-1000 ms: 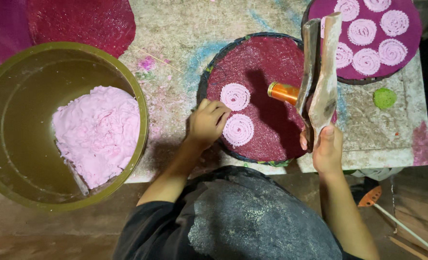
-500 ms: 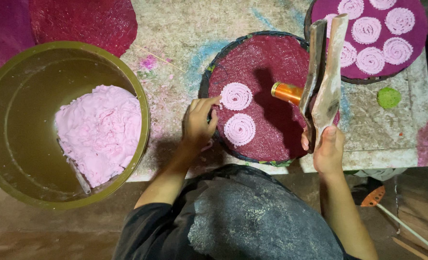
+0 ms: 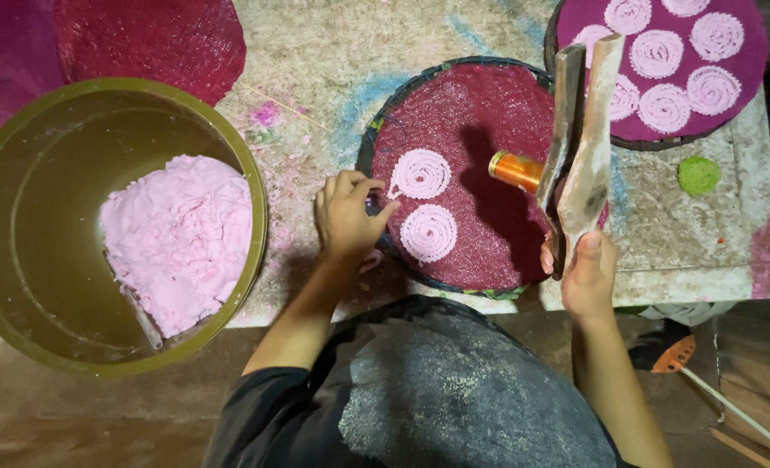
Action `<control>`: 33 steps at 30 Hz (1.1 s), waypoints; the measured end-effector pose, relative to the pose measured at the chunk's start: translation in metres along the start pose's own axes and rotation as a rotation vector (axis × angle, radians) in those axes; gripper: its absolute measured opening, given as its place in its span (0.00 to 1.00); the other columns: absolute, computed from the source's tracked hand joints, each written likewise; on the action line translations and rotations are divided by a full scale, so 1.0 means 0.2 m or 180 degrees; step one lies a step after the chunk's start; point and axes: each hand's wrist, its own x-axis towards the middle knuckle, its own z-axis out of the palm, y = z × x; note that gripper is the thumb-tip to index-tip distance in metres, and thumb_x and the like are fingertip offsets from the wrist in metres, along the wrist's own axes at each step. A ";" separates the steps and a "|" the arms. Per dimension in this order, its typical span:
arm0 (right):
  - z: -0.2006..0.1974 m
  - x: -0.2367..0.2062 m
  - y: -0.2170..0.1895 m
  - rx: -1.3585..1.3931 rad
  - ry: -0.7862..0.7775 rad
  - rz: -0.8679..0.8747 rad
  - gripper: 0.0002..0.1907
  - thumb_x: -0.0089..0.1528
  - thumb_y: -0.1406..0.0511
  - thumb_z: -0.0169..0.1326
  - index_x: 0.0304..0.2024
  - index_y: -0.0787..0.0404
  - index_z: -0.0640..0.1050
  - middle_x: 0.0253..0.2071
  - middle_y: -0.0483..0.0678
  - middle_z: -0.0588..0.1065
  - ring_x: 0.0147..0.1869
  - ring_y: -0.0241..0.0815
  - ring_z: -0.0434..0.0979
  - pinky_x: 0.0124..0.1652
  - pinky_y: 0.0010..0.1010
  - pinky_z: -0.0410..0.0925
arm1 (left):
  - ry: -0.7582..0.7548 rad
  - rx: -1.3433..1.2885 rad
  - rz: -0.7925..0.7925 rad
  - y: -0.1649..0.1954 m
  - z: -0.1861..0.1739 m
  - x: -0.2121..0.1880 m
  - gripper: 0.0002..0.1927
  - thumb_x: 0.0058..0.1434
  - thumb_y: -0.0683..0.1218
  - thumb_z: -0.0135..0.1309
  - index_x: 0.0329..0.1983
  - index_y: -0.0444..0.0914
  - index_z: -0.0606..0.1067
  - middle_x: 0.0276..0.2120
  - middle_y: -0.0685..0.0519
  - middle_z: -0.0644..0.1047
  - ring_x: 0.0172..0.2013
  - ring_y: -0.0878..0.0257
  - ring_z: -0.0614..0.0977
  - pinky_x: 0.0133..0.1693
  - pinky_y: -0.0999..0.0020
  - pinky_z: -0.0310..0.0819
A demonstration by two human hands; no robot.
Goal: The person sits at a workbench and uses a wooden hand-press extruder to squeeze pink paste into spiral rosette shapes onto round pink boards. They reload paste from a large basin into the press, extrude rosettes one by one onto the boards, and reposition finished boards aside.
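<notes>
My right hand (image 3: 586, 276) grips the two wooden handles of a dough press (image 3: 581, 147), whose orange metal barrel (image 3: 515, 170) hangs over a round maroon mat on a tray (image 3: 480, 113). Two pink dough spirals (image 3: 421, 174) (image 3: 428, 232) lie on that mat. My left hand (image 3: 347, 217) rests at the mat's left rim, fingers curled on its edge, just left of the spirals.
A big olive tub (image 3: 21, 173) at the left holds a mound of pink dough (image 3: 181, 238). A purple mat (image 3: 731, 95) with several spirals sits at the top right, a green blob (image 3: 698, 174) beside it. Another maroon mat (image 3: 142, 39) lies at the top left.
My left hand has drawn back leftward from the lower spiral to the mat's left rim. The press and right hand have stayed in place.
</notes>
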 end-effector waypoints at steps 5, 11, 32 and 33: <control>0.00 -0.01 0.01 -0.0051 0.0029 0.0003 0.40 0.70 0.37 0.43 0.46 0.70 0.72 0.31 0.51 0.70 0.30 0.39 0.69 0.30 0.31 0.63 | -0.0002 0.0263 -0.0038 -0.01 0.04 -0.01 0.09 0.54 0.53 0.67 0.33 0.47 0.81 0.39 0.54 0.74 0.46 0.54 0.74 0.46 0.56 0.62; 0.01 -0.02 -0.02 -0.0072 0.0042 -0.0102 0.39 0.70 0.37 0.43 0.48 0.70 0.71 0.33 0.51 0.70 0.31 0.39 0.69 0.30 0.31 0.63 | -0.0126 -0.0127 -0.0202 0.02 0.06 -0.01 0.07 0.56 0.53 0.65 0.30 0.48 0.82 0.38 0.55 0.76 0.45 0.55 0.75 0.47 0.56 0.63; -0.06 -0.07 0.02 -0.0131 0.0187 0.0002 0.40 0.71 0.37 0.41 0.43 0.71 0.72 0.29 0.52 0.70 0.29 0.40 0.69 0.30 0.31 0.64 | -0.0061 -0.0702 -0.0619 0.03 0.08 -0.09 0.13 0.64 0.44 0.56 0.51 0.38 0.72 0.39 0.47 0.79 0.39 0.53 0.80 0.42 0.58 0.75; -0.06 -0.07 0.02 -0.0135 0.0188 -0.0006 0.40 0.71 0.37 0.41 0.43 0.71 0.72 0.30 0.52 0.70 0.29 0.40 0.69 0.30 0.32 0.64 | -0.0110 -0.0743 -0.0612 0.03 0.08 -0.09 0.13 0.64 0.44 0.56 0.51 0.39 0.72 0.39 0.48 0.79 0.39 0.54 0.81 0.42 0.58 0.76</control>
